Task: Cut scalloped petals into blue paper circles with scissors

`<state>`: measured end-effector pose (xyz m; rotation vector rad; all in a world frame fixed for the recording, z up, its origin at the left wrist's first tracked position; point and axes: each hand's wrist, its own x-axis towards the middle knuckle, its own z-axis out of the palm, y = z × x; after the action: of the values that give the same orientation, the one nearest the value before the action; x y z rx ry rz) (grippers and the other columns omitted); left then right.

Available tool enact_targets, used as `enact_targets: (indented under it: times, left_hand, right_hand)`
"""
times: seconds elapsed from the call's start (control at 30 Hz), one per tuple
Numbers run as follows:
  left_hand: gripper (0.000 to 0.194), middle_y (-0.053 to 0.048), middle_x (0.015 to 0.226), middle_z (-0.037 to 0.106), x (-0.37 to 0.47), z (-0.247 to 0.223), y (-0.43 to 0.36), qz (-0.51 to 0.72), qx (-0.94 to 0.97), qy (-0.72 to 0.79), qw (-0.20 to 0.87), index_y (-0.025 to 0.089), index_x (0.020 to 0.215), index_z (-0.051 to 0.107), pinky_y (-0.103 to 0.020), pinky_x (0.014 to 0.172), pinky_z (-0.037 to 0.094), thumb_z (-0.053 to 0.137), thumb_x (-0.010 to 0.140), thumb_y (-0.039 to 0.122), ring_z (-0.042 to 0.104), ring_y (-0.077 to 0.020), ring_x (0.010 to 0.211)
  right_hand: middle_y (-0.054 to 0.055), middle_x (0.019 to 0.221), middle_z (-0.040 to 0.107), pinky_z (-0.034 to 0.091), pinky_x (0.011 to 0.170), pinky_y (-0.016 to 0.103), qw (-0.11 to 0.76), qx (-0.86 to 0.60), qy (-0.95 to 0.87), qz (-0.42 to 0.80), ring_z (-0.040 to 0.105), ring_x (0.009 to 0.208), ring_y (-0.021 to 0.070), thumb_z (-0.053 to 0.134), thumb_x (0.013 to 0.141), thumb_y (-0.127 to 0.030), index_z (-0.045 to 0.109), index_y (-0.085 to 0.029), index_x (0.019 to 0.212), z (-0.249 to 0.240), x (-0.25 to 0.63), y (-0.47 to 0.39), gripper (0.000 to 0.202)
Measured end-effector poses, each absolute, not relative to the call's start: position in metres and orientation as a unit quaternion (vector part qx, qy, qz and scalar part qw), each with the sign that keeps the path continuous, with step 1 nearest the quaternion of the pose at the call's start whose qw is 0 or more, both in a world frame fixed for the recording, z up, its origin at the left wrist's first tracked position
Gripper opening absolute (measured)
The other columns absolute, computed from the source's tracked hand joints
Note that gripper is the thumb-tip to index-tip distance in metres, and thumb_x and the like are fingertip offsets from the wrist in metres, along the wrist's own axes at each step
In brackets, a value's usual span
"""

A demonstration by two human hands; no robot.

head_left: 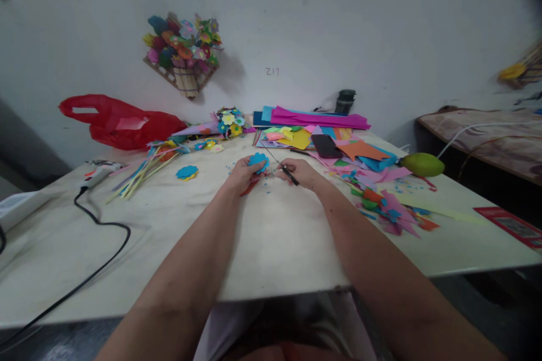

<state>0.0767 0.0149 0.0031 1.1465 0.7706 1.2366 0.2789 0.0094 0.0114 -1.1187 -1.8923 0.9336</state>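
Near the middle of the table, my left hand (242, 174) is closed on a blue paper flower (258, 162) with a scalloped edge. Just to its right, my right hand (298, 170) grips a thin, long-bladed tool with a black handle (290, 175); its exact kind is unclear. The blade points up and away, close to the flower's right side. Tiny blue scraps lie around and below both hands. Something red (249, 186) shows under my left hand, partly hidden. Further left lies another blue flower (186, 172) with yellow beneath it.
Paper scraps (387, 206), a phone (326, 146) and a green fruit (422, 164) lie to the right. Coloured sheets (317, 118) are stacked behind. At left are a red bag (127, 124), paper strips (141, 172) and a corded glue gun (95, 175).
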Motion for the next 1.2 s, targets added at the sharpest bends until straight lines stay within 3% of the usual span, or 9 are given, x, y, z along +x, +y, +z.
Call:
enact_targets:
  times: [0.23, 0.47, 0.73, 1.2]
  left_hand:
    - [0.042, 0.005, 0.055, 0.055, 0.077, 0.002, 0.015, 0.545, 0.500, 0.312, 0.597, 0.016, 0.066, 0.058, -0.029, 0.065, 0.055, 0.094, 0.053, 0.031, 0.049, -0.0072, 0.048]
    - [0.045, 0.006, 0.051, 0.053, 0.077, 0.004, 0.012, 0.535, 0.516, 0.317, 0.589, 0.018, 0.063, 0.053, -0.028, 0.066, 0.055, 0.093, 0.054, 0.037, 0.046, -0.0072, 0.048]
    - [0.042, 0.007, 0.049, 0.052, 0.077, 0.004, 0.012, 0.530, 0.518, 0.333, 0.583, 0.018, 0.064, 0.056, -0.030, 0.067, 0.057, 0.092, 0.053, 0.036, 0.043, -0.0063, 0.044]
    - [0.036, 0.007, 0.051, 0.050, 0.078, 0.003, 0.012, 0.537, 0.509, 0.334, 0.584, 0.018, 0.063, 0.056, -0.031, 0.067, 0.057, 0.090, 0.058, 0.030, 0.043, -0.0061, 0.044]
  right_hand:
    - [0.001, 0.071, 0.067, 0.040, 0.061, 0.026, 0.284, -0.486, -0.808, 0.173, 0.060, 0.068, 0.0168, 0.074, 0.080, -0.047, 0.074, -0.021, 0.092, 0.016, 0.281, 0.004, 0.029]
    - [0.003, 0.091, 0.077, 0.040, 0.068, 0.028, 0.210, -0.538, -0.811, 0.096, 0.067, 0.082, 0.0207, 0.073, 0.081, -0.051, 0.074, -0.026, 0.112, 0.028, 0.278, -0.008, 0.040]
    - [0.004, 0.099, 0.078, 0.043, 0.074, 0.030, 0.200, -0.545, -0.811, 0.071, 0.070, 0.095, 0.0239, 0.072, 0.082, -0.054, 0.073, -0.026, 0.119, 0.029, 0.276, -0.008, 0.047]
    - [0.005, 0.096, 0.078, 0.043, 0.072, 0.030, 0.212, -0.539, -0.811, 0.083, 0.069, 0.091, 0.0248, 0.074, 0.079, -0.055, 0.075, -0.026, 0.116, 0.029, 0.276, -0.007, 0.046]
